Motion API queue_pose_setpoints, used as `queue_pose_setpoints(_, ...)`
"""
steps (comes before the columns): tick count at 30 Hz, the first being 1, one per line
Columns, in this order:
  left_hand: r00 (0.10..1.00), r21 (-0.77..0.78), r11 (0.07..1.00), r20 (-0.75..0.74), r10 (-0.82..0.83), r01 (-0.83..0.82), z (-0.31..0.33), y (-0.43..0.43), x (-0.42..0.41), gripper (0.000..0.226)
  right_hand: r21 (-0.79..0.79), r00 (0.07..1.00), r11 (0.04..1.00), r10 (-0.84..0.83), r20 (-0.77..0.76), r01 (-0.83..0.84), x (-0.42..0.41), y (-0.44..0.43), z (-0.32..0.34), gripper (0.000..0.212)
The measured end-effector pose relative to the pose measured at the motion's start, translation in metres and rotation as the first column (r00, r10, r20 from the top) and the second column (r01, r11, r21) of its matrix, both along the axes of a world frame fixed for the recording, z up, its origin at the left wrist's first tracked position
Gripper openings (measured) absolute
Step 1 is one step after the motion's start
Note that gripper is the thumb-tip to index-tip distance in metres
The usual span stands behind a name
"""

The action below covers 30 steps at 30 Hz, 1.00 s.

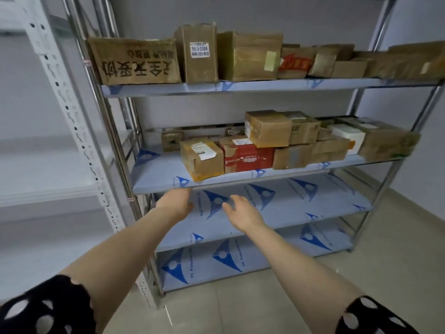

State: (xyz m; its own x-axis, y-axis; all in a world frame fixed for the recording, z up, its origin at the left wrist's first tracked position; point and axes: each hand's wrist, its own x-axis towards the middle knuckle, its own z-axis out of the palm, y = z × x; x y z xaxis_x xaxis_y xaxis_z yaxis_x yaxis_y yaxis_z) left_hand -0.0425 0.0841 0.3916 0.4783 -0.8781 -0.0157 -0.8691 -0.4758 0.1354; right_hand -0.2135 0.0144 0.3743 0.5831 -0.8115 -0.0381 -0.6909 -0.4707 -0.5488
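Both my arms reach toward a steel shelf rack (240,182). My left hand (174,203) is just under the front edge of the second shelf, its fingers hidden behind that edge. My right hand (240,213) hovers over the bare third shelf (301,203), fingers relaxed and holding nothing. On the second shelf, right above my hands, sit a brown taped box with a white label (201,157) and a red box (248,156). More brown boxes are stacked to their right (268,127).
The top shelf carries a row of cardboard boxes, a large printed one (136,61) at the left. The lower shelves (240,256) hold nothing. A white perforated rack post (72,121) stands to the left. Tiled floor (240,307) lies in front.
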Motion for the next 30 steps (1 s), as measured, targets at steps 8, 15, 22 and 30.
queue_pose_setpoints(8,1.0,-0.018,0.999,0.003,-0.029,0.029,-0.016,-0.139,0.067,0.047,0.003,1.0,1.0,-0.009,-0.008,0.009,0.067,-0.122,-0.004,0.046)
queue_pose_setpoints(15,0.995,-0.051,0.998,0.094,-0.033,0.037,-0.019,-0.236,0.12,0.061,-0.047,0.998,0.998,0.03,-0.063,-0.033,0.127,-0.214,0.001,0.04)
queue_pose_setpoints(22,0.983,0.08,0.997,0.178,-0.035,0.021,-0.034,-0.282,0.141,0.072,-0.071,0.99,0.992,0.098,-0.097,-0.105,0.153,-0.27,-0.003,0.044)
queue_pose_setpoints(30,0.991,0.183,0.983,0.133,0.001,-0.025,-0.043,-0.291,0.158,0.069,-0.266,0.994,0.958,0.107,-0.01,-0.106,0.177,-0.31,-0.005,0.039)
